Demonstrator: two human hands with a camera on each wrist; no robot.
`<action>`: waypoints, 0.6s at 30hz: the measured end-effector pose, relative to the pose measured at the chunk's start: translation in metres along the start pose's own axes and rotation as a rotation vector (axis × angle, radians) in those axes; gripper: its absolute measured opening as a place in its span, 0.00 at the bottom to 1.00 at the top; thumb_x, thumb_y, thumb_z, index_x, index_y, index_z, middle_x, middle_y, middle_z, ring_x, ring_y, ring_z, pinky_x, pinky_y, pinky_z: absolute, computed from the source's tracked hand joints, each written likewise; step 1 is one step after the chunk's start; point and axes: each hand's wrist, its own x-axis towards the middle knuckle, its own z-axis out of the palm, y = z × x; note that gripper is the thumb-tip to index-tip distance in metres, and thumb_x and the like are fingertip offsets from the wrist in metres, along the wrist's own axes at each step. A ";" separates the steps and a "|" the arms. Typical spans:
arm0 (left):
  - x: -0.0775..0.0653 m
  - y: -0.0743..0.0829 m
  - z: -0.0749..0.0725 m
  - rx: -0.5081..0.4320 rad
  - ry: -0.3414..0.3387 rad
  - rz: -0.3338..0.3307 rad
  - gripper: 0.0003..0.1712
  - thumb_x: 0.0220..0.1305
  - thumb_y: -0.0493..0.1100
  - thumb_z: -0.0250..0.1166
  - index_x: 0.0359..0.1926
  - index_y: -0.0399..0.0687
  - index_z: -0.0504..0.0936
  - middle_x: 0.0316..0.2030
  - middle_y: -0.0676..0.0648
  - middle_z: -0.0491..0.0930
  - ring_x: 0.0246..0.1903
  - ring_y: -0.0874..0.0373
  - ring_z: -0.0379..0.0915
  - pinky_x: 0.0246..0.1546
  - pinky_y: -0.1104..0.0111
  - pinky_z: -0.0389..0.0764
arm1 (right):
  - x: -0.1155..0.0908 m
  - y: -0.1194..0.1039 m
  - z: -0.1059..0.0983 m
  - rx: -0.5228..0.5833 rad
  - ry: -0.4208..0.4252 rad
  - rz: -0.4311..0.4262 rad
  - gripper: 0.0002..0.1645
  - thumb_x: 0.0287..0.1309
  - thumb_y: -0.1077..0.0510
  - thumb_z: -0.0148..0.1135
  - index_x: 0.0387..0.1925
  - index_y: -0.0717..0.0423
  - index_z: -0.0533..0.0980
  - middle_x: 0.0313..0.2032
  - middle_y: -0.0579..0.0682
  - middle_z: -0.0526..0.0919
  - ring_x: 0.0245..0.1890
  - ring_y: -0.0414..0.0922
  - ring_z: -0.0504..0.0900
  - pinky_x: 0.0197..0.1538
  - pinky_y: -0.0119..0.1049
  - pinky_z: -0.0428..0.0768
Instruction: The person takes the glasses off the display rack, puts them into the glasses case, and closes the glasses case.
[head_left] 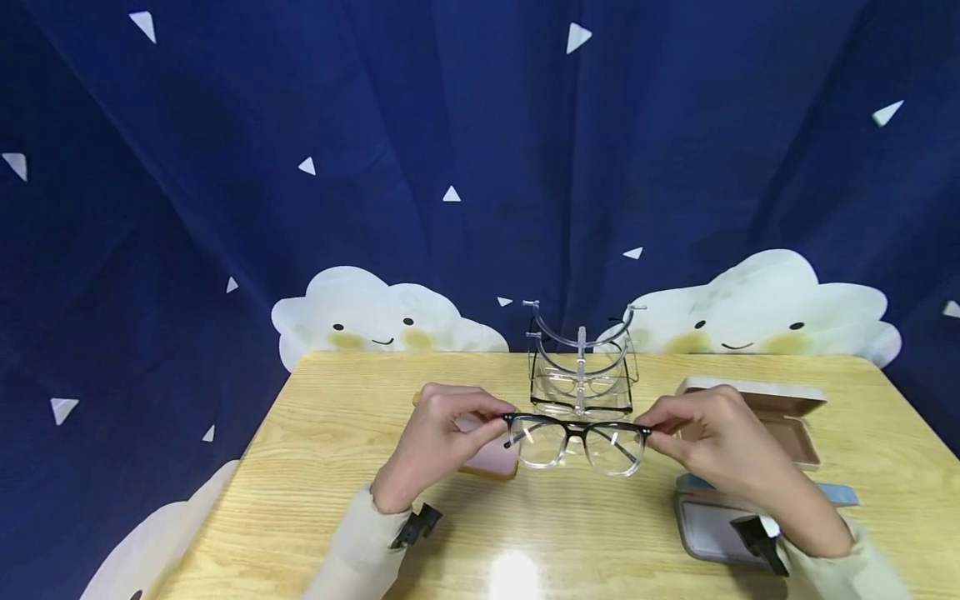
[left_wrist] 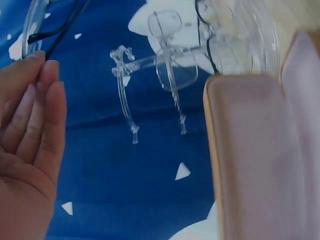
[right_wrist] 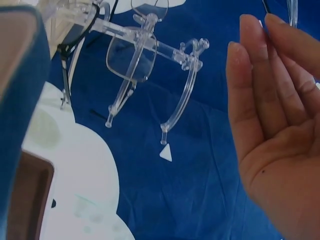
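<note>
Both hands hold a pair of eyeglasses (head_left: 576, 428) with a black upper rim and clear lower rim, level above the table. My left hand (head_left: 442, 437) pinches the left end of the frame between thumb and fingers. At the opposite end, my right hand (head_left: 723, 437) pinches the hinge corner. Dark temples show behind the lenses. Just beyond them stands a clear plastic glasses stand (head_left: 581, 354), its upper curved arms bare. Lower down it carries black-rimmed glasses (head_left: 581, 408) and thin-rimmed glasses (left_wrist: 176, 70). Only part of the held glasses appears in each wrist view.
An open pink-lined case (head_left: 491, 460) with an orange edge lies behind my left hand. On the right are an open white case (head_left: 780, 388) with brown lining and, nearer, a blue case (head_left: 705, 533) with pale lining. A dark blue curtain (head_left: 480, 125) hangs behind the wooden table (head_left: 330, 467).
</note>
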 end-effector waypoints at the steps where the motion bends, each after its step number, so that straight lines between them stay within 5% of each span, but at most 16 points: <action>1: -0.001 -0.001 -0.001 -0.009 -0.001 -0.022 0.08 0.60 0.29 0.73 0.40 0.42 0.92 0.34 0.47 0.92 0.30 0.65 0.88 0.33 0.74 0.88 | 0.000 0.000 0.002 -0.004 0.001 0.000 0.21 0.40 0.75 0.78 0.31 0.46 0.89 0.27 0.38 0.90 0.28 0.24 0.83 0.27 0.19 0.78; 10: -0.002 -0.013 -0.012 -0.093 -0.003 -0.255 0.08 0.59 0.28 0.72 0.38 0.41 0.92 0.33 0.44 0.92 0.30 0.66 0.87 0.34 0.65 0.91 | 0.004 -0.004 0.020 0.017 0.023 -0.142 0.19 0.38 0.73 0.80 0.32 0.51 0.89 0.27 0.43 0.92 0.27 0.23 0.83 0.28 0.18 0.78; 18: -0.013 -0.019 -0.023 0.120 -0.110 -0.232 0.07 0.60 0.32 0.75 0.39 0.46 0.93 0.32 0.50 0.91 0.28 0.71 0.83 0.30 0.73 0.87 | 0.007 -0.006 0.039 -0.064 -0.008 -0.150 0.14 0.40 0.72 0.79 0.30 0.54 0.88 0.26 0.45 0.91 0.24 0.26 0.83 0.27 0.17 0.79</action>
